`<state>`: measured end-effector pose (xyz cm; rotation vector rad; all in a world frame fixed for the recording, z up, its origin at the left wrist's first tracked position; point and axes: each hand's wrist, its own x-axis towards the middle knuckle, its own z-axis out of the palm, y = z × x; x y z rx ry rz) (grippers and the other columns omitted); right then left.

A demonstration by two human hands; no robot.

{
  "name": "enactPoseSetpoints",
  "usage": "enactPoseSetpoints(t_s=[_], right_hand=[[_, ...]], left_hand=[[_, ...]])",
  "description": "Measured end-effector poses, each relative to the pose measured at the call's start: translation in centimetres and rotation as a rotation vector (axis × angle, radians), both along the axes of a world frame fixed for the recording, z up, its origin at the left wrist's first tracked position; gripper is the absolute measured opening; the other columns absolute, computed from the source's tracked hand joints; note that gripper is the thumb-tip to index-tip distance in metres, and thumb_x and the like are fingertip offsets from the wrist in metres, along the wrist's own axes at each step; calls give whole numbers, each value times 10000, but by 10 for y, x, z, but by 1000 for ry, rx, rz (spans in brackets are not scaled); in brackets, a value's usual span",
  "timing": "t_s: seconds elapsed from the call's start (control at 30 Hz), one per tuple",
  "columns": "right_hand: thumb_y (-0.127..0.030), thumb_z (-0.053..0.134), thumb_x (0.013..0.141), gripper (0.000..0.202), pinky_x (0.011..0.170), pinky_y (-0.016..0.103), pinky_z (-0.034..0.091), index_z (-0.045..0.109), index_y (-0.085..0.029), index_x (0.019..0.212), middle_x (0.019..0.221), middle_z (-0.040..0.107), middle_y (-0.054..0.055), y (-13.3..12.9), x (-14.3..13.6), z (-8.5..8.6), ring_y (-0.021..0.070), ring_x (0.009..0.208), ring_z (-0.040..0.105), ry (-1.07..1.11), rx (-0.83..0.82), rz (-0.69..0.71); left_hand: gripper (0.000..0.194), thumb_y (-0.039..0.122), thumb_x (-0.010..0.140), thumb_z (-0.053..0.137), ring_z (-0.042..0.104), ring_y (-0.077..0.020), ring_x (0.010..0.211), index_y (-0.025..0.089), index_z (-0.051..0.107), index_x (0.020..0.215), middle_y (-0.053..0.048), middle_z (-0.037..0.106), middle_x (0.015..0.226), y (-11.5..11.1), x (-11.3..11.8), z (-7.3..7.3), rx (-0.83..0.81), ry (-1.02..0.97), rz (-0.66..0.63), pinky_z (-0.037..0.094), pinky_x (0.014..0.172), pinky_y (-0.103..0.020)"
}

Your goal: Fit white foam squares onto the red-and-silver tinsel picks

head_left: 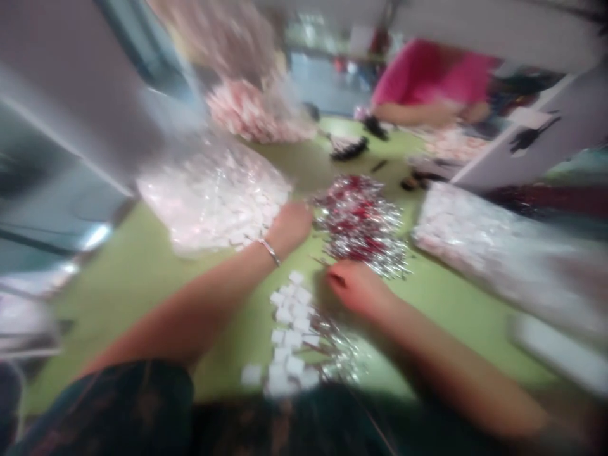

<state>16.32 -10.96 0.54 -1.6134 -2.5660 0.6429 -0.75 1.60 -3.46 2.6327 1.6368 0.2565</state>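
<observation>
My left hand, with a bracelet at its wrist, reaches to the left edge of a pile of silver and red shiny thin pieces. Its fingers look curled in, and what they hold is hidden by blur. Beside the near edge of that pile, my right hand is closed, with a thin stick-like piece jutting from its fingertips. Closer to my body lie several small white square tags, with thin silver-ended pieces on their right side.
A clear bag of white pieces lies left of the pile, another filled bag right. Pink bundles and black-tipped pieces sit farther back on the green table. Across it is a person in a pink top.
</observation>
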Motion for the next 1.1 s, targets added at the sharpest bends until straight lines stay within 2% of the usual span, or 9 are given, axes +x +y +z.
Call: enactPoseSetpoints(t_s=[0.1,0.23,0.4,0.47,0.53,0.6,0.67,0.97,1.1], right_hand=[[-237,506,925,186,677,288,369,666,-168,860,916,663,84,12,11,-8,185,787,579,-130,109,-122],[-280,512,939,181,656,287,363,661,-180,913,976,656,79,14,9,-16,186,804,603,-174,114,-92],[-211,480,933,192,669,289,362,652,-180,856,949,670,79,15,8,-19,183,802,607,-172,127,-113],[-214,485,925,182,660,289,354,646,-188,843,917,683,73,17,12,-18,183,777,603,-151,135,-142],[-231,483,926,178,629,292,336,639,-196,847,849,688,63,19,17,-16,182,716,592,-129,150,-186],[-242,479,928,168,595,293,315,631,-200,868,772,679,51,20,20,-15,181,651,572,-112,167,-237],[-251,485,922,157,578,289,309,628,-204,874,730,670,42,21,22,-15,177,617,559,-80,175,-264],[-237,541,859,164,712,288,443,703,-217,845,851,739,24,22,21,-19,165,738,640,254,59,-229],[-249,546,875,184,710,302,442,725,-212,892,890,749,42,19,15,-14,176,753,639,166,14,-174]], left_hand=[[370,17,863,406,645,-245,1014,111,706,1058,-142,715,996,-6,-12,-3,-24,-11,-84,419,1001,-420],[303,131,915,461,637,-207,1081,190,742,1012,-82,727,1106,-23,-42,-9,-81,-137,-238,446,1017,-379],[412,105,928,392,605,-177,1180,213,663,1219,-72,663,1284,-48,-65,-17,-113,-450,-310,451,1056,-400],[463,79,918,369,579,-177,1213,198,605,1297,-83,628,1333,-57,-64,-11,-43,-504,-227,437,1073,-406],[398,134,931,404,603,-214,1151,157,626,1260,-113,665,1246,-64,-59,-1,28,-505,-25,454,1045,-427],[321,212,945,444,635,-237,1026,131,681,1144,-124,700,1094,-70,-52,8,17,-463,167,493,969,-419],[299,264,944,478,638,-239,959,132,690,1108,-120,694,1042,-75,-47,12,-39,-407,246,508,914,-401],[183,164,895,537,587,-253,966,132,694,983,-119,644,979,-74,-44,-14,-4,-278,38,495,886,-395],[236,162,924,494,608,-252,976,140,678,1070,-115,686,999,-76,-45,-15,-14,-323,15,493,904,-420]])
